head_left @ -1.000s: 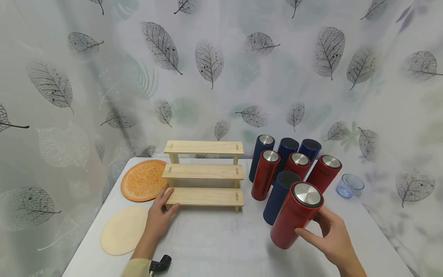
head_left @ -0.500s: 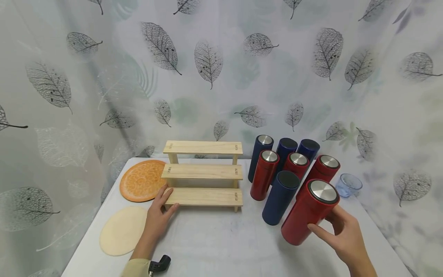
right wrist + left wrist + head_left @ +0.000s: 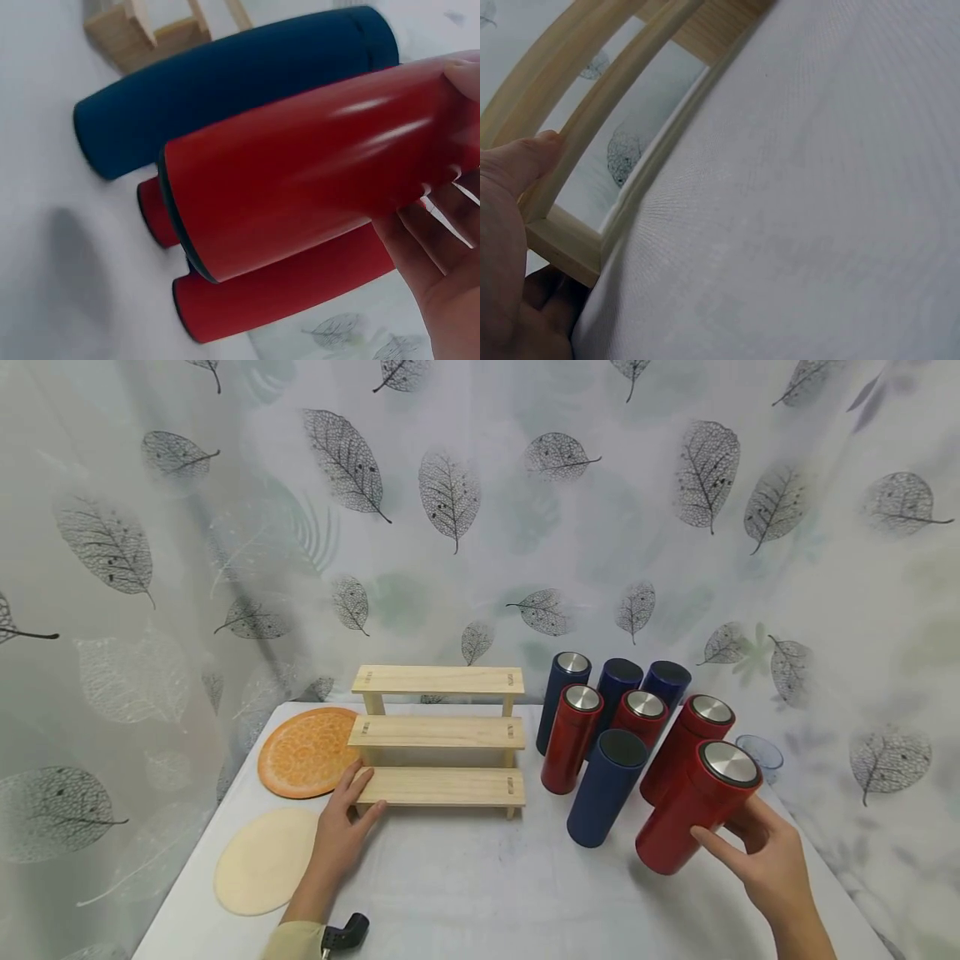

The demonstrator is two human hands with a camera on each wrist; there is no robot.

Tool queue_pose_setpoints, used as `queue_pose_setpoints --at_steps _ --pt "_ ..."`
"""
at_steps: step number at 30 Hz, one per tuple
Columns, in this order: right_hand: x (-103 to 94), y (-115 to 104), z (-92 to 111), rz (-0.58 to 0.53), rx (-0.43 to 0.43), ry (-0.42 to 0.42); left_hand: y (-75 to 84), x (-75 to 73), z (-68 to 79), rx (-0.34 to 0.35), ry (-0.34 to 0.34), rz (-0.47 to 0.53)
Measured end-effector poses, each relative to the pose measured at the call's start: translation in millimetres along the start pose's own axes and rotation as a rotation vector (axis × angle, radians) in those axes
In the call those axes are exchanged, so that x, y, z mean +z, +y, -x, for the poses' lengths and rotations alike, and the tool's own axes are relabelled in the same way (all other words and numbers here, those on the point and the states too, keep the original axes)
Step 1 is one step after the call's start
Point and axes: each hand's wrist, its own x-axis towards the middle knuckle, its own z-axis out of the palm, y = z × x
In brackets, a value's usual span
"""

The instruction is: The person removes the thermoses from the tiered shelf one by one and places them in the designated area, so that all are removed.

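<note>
My right hand grips a red thermos bottle with a steel-topped lid, thumb on the near side. In the right wrist view, the bottle's dark-rimmed base hangs above the table, its shadow lying apart from it. A matte blue thermos and another red thermos stand close beside it. At the left end of a three-step wooden rack, my left hand holds the lowest board. Its thumb lies along the board's front edge in the left wrist view, while other fingers are at the rack's end.
Several more red and blue thermoses, including a slim red one, stand grouped right of the rack. A small glass cup is partly hidden behind the held bottle. An orange round mat and a cream disc lie at left.
My right hand has carried the red thermos to the right and slightly back, away from the blue one and partly over the glass cup in view. My left hand has stayed on the rack.
</note>
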Motion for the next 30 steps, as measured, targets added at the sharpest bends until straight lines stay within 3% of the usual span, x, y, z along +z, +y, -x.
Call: queue_pose_setpoints --at_steps 4,13,30 --pt "3.1 10 -1 0.042 0.038 0.01 -1.5 -0.4 -0.8 0.011 0.0 0.006" --pt "15.5 39 -2 0.021 0.058 -0.006 -3.7 -0.6 -1.6 0.016 0.001 0.02" --pt "22.7 53 -2 0.069 0.127 -0.006 -5.8 0.5 -1.3 0.011 -0.002 0.015"
